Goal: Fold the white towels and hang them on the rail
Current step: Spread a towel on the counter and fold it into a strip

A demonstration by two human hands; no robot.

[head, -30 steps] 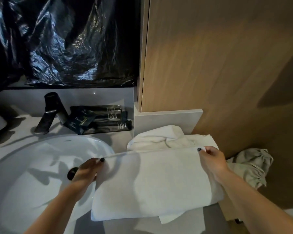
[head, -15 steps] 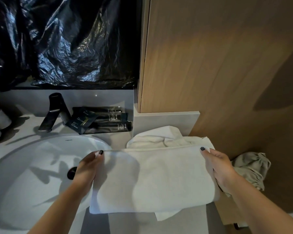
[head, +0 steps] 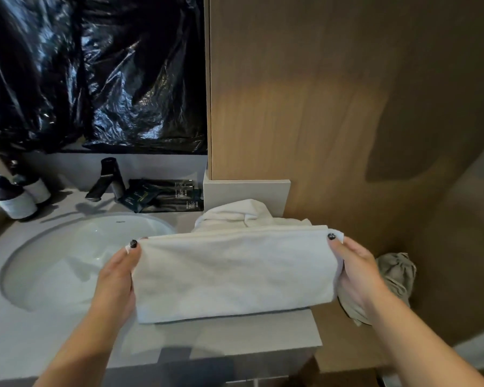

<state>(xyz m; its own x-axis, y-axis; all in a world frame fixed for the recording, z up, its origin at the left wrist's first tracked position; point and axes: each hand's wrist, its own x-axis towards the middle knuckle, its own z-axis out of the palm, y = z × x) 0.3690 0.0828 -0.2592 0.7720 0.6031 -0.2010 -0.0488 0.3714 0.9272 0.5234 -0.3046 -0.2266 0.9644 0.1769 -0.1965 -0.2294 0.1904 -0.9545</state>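
Counter (head: 67, 344) with sink (head: 76, 255). Folded white towel (head: 232, 275) held above counter's right end, second towel (head: 235, 213) bunched just behind. Left hand (head: 118, 277) grips its left edge, right hand (head: 355, 269) its right edge, thumbs on top.

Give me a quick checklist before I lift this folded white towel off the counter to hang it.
1. Left hand grips the folded white towel at its left end: ok.
2. Right hand grips the right end: ok.
3. Fold looks flat, edges roughly even: ok.
4. Towel clear of the sink basin: ok, only its left corner lies near the rim.
5. Second, unfolded white towel behind is not caught in the grip: cannot tell.
6. Rail in sight: not ok, no rail shows in this view.
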